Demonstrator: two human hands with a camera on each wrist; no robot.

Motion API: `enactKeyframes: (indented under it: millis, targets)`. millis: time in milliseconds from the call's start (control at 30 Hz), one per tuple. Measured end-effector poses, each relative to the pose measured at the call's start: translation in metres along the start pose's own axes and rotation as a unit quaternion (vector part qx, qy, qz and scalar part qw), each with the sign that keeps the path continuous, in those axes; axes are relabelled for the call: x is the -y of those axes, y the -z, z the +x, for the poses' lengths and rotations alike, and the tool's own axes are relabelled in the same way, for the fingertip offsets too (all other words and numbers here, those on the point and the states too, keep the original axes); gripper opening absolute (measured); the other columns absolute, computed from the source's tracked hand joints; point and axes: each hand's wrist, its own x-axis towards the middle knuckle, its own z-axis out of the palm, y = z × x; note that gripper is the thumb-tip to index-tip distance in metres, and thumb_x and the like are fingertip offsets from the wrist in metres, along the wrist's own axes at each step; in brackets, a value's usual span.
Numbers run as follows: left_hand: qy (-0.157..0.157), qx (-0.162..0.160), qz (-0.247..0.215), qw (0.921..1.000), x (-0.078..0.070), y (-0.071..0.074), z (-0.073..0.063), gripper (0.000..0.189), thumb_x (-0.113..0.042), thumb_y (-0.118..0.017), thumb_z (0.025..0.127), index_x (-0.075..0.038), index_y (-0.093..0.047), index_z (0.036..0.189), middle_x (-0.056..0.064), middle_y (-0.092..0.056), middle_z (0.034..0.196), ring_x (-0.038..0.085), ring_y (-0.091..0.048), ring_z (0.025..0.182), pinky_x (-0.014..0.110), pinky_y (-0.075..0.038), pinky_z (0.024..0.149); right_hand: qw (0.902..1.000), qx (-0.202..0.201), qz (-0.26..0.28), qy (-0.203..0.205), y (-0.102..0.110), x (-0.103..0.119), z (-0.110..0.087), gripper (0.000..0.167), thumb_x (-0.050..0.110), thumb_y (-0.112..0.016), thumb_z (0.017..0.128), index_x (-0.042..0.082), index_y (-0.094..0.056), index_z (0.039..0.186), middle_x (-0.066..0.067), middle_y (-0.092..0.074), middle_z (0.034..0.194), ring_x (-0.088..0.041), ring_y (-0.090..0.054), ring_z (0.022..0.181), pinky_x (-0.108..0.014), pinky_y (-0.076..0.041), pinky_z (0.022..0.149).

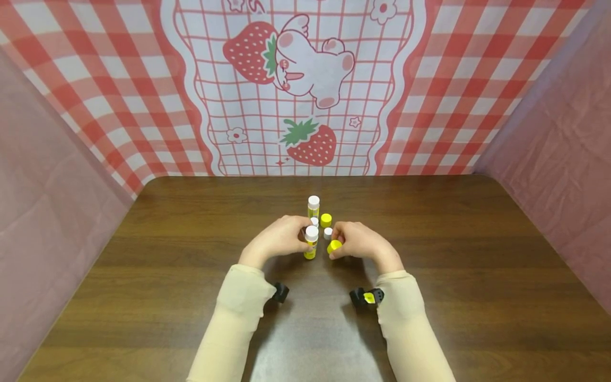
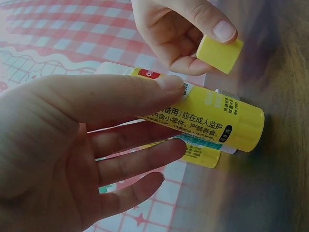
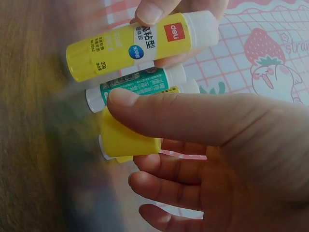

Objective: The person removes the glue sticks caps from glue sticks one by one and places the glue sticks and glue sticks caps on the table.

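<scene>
My left hand [image 1: 281, 237] pinches an upright yellow glue stick [image 2: 227, 111] with a white cap between thumb and fingers; its other fingers spread loosely in the left wrist view. A short, smooth yellow cylinder [image 3: 128, 135] sits between the thumb and fingers of my right hand [image 1: 363, 241], just right of the glue stick. Behind the held stick stands a teal-labelled glue stick [image 3: 137, 84], partly hidden by it. Farther back is another yellow glue stick [image 1: 313, 204] with a white cap.
A second yellow cylinder [image 1: 326, 220] and a small white cylinder [image 1: 328, 233] stand close behind the right hand's fingers. All stand on a brown wooden table [image 1: 167, 254]. A red checked strawberry cloth [image 1: 305, 95] hangs along its back edge, with pink cloth at both sides.
</scene>
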Motion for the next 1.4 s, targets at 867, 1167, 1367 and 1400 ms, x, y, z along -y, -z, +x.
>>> enactKeyframes:
  millis: [867,1167,1367,1400]
  targets:
    - [-0.006,0.006,-0.017,0.9998,0.004,-0.006,0.002,0.022,-0.015,-0.074,0.073,-0.012,-0.063,0.092,-0.003,-0.063,0.083,0.011,-0.056,0.074,0.025,-0.045,0.069,0.9995,0.028,-0.011,-0.008,-0.010,-0.003,0.006,0.030,0.019,-0.078,0.067,0.008,-0.056,0.083,0.000,-0.050,0.068,-0.013,-0.045,0.062,-0.025,-0.037,0.057]
    - [0.003,0.019,-0.013,0.9997,0.006,-0.006,0.004,0.019,-0.017,-0.073,0.074,-0.013,-0.063,0.090,-0.002,-0.064,0.085,0.009,-0.056,0.073,0.024,-0.046,0.067,0.9995,0.026,-0.015,-0.004,-0.012,-0.004,0.008,0.029,0.019,-0.079,0.066,0.009,-0.057,0.081,0.000,-0.050,0.067,-0.013,-0.045,0.061,-0.025,-0.037,0.056]
    - [0.005,0.035,-0.026,0.9990,0.006,-0.005,0.003,0.015,-0.018,-0.072,0.075,-0.014,-0.062,0.085,0.000,-0.064,0.084,0.011,-0.056,0.072,0.024,-0.046,0.065,0.9997,0.020,-0.012,-0.004,-0.013,-0.004,0.008,0.028,0.018,-0.078,0.067,0.008,-0.057,0.082,0.000,-0.051,0.068,-0.013,-0.045,0.062,-0.025,-0.037,0.057]
    - [0.005,0.037,-0.027,0.9990,0.006,-0.005,0.003,0.014,-0.018,-0.072,0.075,-0.014,-0.061,0.084,0.000,-0.064,0.084,0.011,-0.056,0.072,0.024,-0.046,0.065,0.9998,0.019,-0.010,-0.004,-0.013,-0.004,0.009,0.028,0.018,-0.078,0.067,0.008,-0.056,0.082,0.000,-0.051,0.068,-0.013,-0.045,0.062,-0.025,-0.037,0.057]
